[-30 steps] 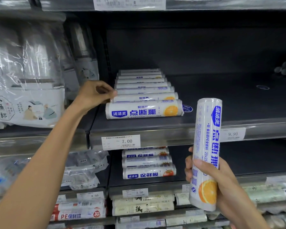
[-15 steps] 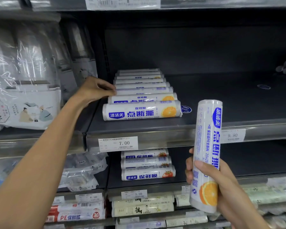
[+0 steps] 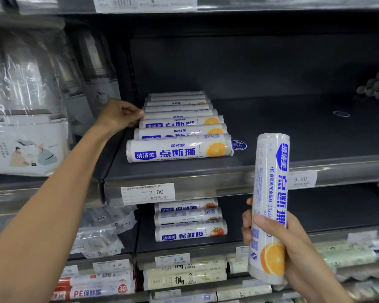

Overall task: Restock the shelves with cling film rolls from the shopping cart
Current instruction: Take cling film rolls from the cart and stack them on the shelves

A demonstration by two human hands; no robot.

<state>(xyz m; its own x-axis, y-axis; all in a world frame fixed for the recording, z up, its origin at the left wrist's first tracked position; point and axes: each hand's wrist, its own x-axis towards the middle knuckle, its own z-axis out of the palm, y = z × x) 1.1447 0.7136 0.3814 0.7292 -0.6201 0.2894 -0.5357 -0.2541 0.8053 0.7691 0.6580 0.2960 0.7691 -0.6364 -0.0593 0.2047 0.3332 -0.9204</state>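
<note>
A row of several white cling film rolls [image 3: 179, 127] with blue text and an orange picture lies crosswise on the left of the dark shelf [image 3: 293, 138]. The front roll [image 3: 179, 150] lies slightly apart from the others. My left hand [image 3: 120, 115] reaches in from the left, its curled fingertips pinching the left end of a roll in the middle of the row. My right hand [image 3: 293, 243] grips the lower half of another roll [image 3: 270, 193], held upright in front of the shelf edge at the right.
Right of the row the shelf surface is bare apart from a blue sticker [image 3: 238, 145]. Price tags 7.00 [image 3: 148, 192] and 9.90 [image 3: 301, 179] sit on the shelf edge. More rolls [image 3: 189, 221] lie on the shelf below. Wrapped cup packs [image 3: 26, 127] stand at the left.
My left hand has slid a little farther back along the left ends of the rolls. The upright roll in my right hand has stayed about where it was.
</note>
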